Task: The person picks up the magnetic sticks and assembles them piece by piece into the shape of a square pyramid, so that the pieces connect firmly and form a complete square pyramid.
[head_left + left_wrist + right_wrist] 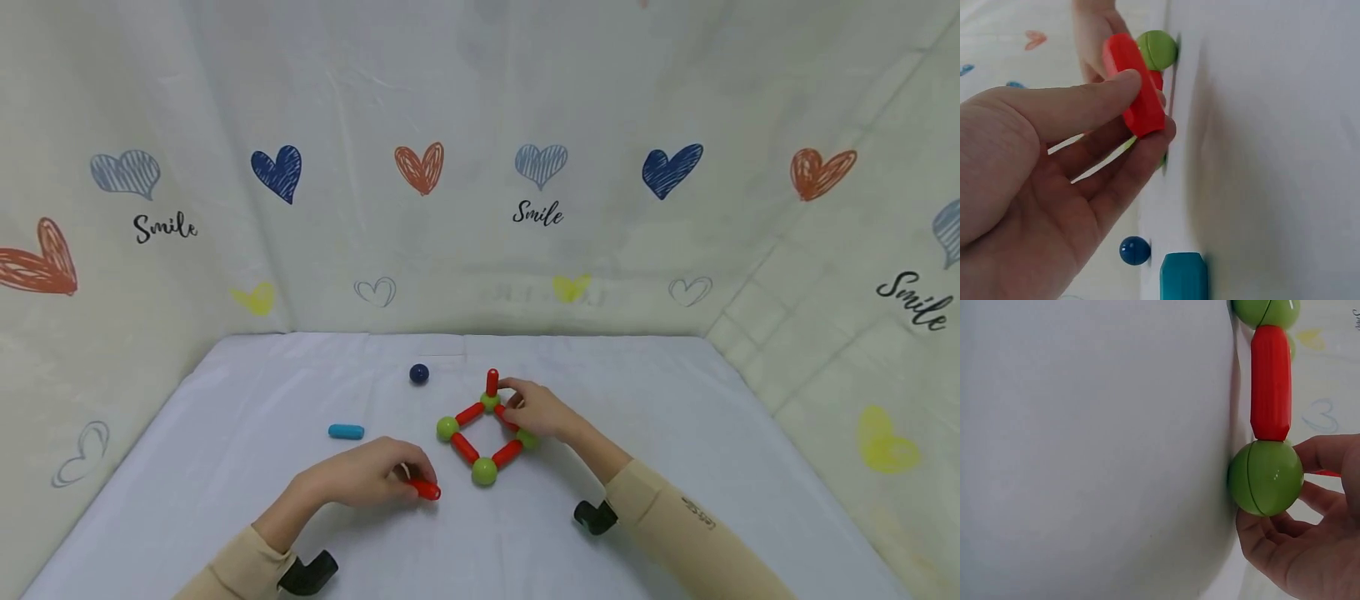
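Observation:
My left hand [371,475] pinches a loose red magnetic rod [1135,87] between thumb and fingertips, just above the table, left of the frame's front corner. Four-sided, the frame has red rods [465,448] joined by green balls [484,472] and lies flat. A red rod [492,382] stands upright on its back ball [490,402]. At the right side my right hand [542,410] has thumb and fingers around the back-right rod [506,417], beside the right ball [1266,478]. One of its fingertips is close to the upright rod; whether they touch is unclear.
A blue rod [346,432] lies on the white-covered table [600,517], left of the frame. Farther back sits a dark blue ball [419,374]. A pale cloth with printed hearts [420,169] hangs behind and at the sides.

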Demonstrator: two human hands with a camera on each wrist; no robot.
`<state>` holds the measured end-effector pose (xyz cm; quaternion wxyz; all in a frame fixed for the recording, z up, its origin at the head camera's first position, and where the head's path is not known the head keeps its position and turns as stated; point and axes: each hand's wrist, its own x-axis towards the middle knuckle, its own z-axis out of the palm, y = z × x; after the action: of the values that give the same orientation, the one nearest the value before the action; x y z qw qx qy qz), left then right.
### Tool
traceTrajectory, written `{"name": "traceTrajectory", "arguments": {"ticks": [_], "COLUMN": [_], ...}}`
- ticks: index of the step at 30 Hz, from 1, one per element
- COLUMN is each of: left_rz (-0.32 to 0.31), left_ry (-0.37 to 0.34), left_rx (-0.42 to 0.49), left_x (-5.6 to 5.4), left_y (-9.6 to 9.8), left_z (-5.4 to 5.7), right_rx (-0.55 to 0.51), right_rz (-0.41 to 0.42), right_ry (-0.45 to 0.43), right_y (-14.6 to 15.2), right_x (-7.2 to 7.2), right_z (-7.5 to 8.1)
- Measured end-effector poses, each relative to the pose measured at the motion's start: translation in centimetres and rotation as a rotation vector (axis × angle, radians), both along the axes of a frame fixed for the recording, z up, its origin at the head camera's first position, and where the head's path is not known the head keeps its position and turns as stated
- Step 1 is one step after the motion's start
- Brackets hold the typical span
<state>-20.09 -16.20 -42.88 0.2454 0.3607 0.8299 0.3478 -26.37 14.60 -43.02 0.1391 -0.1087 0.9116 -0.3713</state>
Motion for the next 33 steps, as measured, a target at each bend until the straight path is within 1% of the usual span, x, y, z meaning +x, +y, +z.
{"name": "traceTrajectory", "arguments": {"ticks": [5,11,18,21,26,28,30,33], "left_rz": [0.044,0.105,0.167,0.21,0.296,0.328,0.361,0.409], "left_ry": [0.01,0.053,0.095,0.097,0.053,0.048,0.066,0.113], "left_rx": [0.054,0.105,0.186,0.231,0.32,0.348,0.361,0.354], "left_x": [-0.2,-0.8,-1.8,-2.2,-2.7,-2.9,-3.1,-3.4], "left_y": [0.0,-0.2,0.2,0.4,1.1,1.4,1.7,2.1], "left_z": [0.1,-0.7,-1.1,-1.3,-1.4,-1.3,-1.3,-1.2], "right_rx": [0.005,0.007,0.0,-0.01,-0.016,-0.022,-0.036,-0.06], "right_rz": [-0.008,-0.033,-0.033,-0.033,-0.046,-0.051,-0.054,-0.053], "right_ry": [-0.002,0.0,0.013,0.008,-0.003,-0.005,-0.006,-0.007], "right_y": [0.1,0.2,0.4,0.4,0.4,0.5,0.5,0.5], "right_x": [0.2,0.5,0.9,1.1,1.0,1.1,1.2,1.4], "right_z": [-0.1,-0.1,0.2,0.3,0.0,0.0,0.0,0.0]}}
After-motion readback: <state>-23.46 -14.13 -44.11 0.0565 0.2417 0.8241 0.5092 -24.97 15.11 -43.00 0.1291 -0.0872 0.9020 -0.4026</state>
